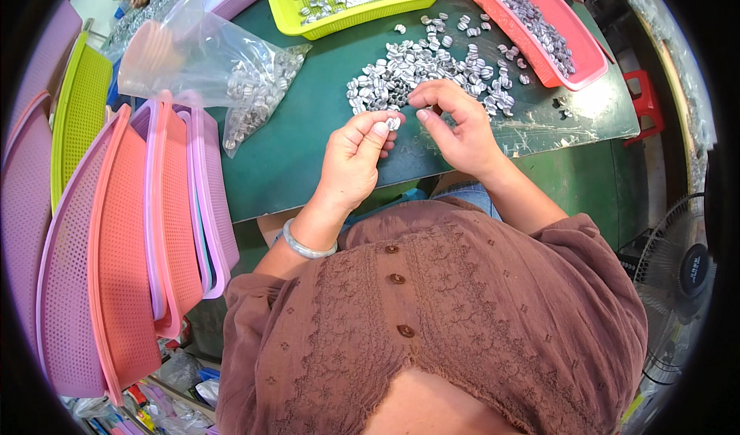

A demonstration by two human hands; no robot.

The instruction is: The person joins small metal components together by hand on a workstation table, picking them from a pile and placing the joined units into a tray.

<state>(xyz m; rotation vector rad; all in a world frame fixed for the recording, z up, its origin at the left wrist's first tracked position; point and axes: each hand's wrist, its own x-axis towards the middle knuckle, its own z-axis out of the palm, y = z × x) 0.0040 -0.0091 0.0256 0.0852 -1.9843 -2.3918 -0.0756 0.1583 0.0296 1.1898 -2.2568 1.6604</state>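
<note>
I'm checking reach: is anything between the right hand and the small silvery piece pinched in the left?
No object visible, only a gap before the right hand; left fingertips partly surround the small silvery piece.

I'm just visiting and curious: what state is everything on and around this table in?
Left hand: pinching a small metal piece
Right hand: fingers curled beside it; grip unclear
Loose pieces: heaped on the table
Yellow-green basket: sparsely filled
Pink basket: holding many pieces
Clear bag: pieces inside
Baskets at left: upended, close together
Table: scuffed near its edge
Fan: running or not, unclear
</note>
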